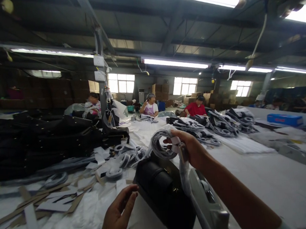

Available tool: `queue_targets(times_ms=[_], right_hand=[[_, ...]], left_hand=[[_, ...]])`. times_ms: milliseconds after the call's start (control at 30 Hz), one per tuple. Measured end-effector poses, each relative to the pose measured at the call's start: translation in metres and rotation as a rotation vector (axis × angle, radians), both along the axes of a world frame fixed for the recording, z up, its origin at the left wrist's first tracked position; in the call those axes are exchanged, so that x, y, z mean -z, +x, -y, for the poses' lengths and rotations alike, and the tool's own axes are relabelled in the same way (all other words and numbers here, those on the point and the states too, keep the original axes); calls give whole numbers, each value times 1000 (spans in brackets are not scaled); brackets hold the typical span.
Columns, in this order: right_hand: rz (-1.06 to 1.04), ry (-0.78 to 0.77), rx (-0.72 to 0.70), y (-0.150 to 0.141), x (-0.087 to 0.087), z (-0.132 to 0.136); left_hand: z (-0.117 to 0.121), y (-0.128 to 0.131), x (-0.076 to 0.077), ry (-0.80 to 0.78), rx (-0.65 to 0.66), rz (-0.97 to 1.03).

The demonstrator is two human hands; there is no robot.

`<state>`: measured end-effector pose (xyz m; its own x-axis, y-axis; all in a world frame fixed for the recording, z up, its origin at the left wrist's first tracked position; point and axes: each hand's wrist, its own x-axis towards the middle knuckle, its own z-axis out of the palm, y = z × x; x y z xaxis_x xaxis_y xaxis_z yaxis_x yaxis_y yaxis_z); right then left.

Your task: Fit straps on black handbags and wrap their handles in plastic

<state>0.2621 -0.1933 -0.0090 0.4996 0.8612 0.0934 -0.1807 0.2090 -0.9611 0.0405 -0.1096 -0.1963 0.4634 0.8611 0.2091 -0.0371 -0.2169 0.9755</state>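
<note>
A coiled strap [157, 152], wound in greyish see-through wrapping, is gripped by my right hand [190, 148] above a black bag [158, 193]. A wrapped length hangs down from the coil along the bag's right side. The bag stands on the table in front of me and shows small gold-coloured metal parts. My left hand [120, 213] is held just left of the bag, fingers apart and holding nothing. Beside the bag on the right is a grey device [212, 204], partly hidden by my right forearm.
Black bags [40, 142] are heaped at the left. Card strips [54, 200] and more wrapped coils [127, 155] lie on the white table [253, 184]. Wrapped straps [221, 122] and a blue box [284, 119] are farther right. Several people sit across the table.
</note>
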Motion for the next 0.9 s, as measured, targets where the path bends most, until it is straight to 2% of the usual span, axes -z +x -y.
queue_targets(times_ms=[167,333,500,567,667,800,900], right_hand=[[-15,78,69,1,9,-9],[-48,90,18,-9,34,-10],[-41,95,-113,-15,58,7],[-42,88,-110,-20,62,18],[-85,101,13,-32,64,32],[-109,129,132,-45,71,37],[-64,41,172,-42,85,35]], left_hand=[[-3,10,18,12,185,-54],[2,29,37,-1,317,-64],[6,37,56,-51,375,-85],[7,37,62,-54,387,-96],[9,38,64,-61,421,-81],[14,52,56,-63,500,-20],[17,61,53,-51,534,-67]])
